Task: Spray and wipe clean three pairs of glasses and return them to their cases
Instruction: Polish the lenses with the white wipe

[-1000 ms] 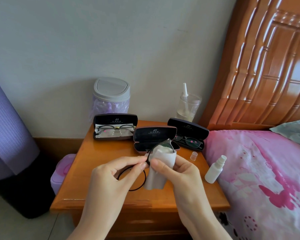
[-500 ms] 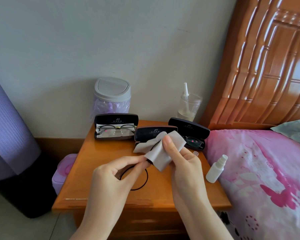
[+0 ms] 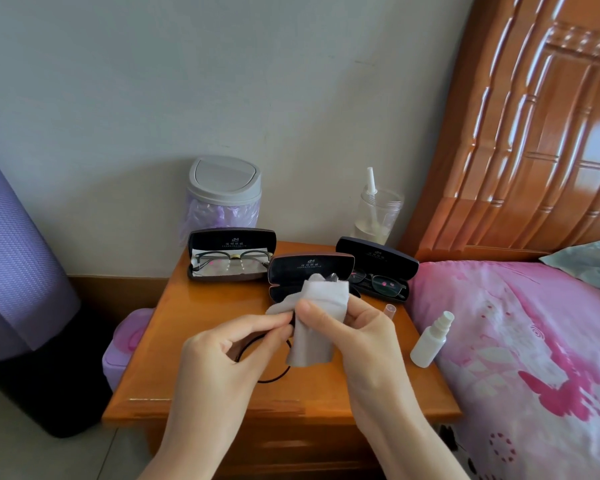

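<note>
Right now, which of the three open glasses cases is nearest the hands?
The middle brown-rimmed case, partly hidden behind the grey cloth; the left case and right case sit off to the sides.

glossy varnished wood nightstand [image 3: 194, 327] and headboard [image 3: 534, 133]. soft matt grey cloth [image 3: 321, 306]. matt dark glasses cases [image 3: 231, 240], gold print. smooth white plastic spray bottle [image 3: 430, 341]. clear plastic cup [image 3: 378, 213]. matt grey plastic bin lid [image 3: 224, 176]. printed pink fabric bedsheet [image 3: 516, 341].

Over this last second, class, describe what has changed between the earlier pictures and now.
The right hand swept the cloth up over the glasses, then back down; it drapes them again. The left hand kept pinching their frame. The open cases and spray bottle stayed put.
</note>
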The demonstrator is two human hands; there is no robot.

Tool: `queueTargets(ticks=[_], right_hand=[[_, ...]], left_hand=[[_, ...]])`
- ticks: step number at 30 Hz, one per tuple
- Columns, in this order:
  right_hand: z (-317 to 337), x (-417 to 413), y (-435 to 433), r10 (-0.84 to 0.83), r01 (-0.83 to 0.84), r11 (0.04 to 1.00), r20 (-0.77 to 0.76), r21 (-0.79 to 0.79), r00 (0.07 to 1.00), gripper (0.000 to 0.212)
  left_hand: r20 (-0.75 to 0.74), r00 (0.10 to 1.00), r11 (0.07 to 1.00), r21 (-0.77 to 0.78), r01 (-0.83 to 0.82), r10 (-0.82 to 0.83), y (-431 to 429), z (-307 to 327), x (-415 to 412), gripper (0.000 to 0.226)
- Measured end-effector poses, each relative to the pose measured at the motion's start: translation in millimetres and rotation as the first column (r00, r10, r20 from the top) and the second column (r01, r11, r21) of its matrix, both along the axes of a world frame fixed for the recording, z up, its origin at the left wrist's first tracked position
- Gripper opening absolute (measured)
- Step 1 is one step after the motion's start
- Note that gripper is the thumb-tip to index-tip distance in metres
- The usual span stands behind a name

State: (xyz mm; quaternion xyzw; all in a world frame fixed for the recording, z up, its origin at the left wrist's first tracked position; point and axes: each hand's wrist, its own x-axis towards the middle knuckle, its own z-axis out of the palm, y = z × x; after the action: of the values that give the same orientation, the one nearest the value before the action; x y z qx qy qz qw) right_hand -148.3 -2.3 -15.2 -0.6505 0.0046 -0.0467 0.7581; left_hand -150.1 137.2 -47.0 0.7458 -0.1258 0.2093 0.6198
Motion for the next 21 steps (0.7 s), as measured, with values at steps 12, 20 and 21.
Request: queueTargets(ticks=[12,20,21], right_hand=[[0.9,-3.4,-27.0,0.102,-0.116,0.966,-0.072,-0.23,0.992,0.025],[-6.3,-3.1,-21.3,0.077,-0.091,0.978,-0.081,-0.187,0.994,0.033],[-7.2,-2.8,-18.1,0.067,-0.079,0.983,-0.077,-0.167,0.995,0.034]], left_hand=[[-0.069,0.998,1.0,-0.001,0.012,-0.012,0.2,3.1,-0.6,0.016],[-0.025,1.0,0.996,0.089,0.004,-0.002,-1.2,0.5,-1.0,0.018],[-0.011,1.0,0.994,0.113,0.002,-0.001,-1.0,0.6,-1.1,0.019]])
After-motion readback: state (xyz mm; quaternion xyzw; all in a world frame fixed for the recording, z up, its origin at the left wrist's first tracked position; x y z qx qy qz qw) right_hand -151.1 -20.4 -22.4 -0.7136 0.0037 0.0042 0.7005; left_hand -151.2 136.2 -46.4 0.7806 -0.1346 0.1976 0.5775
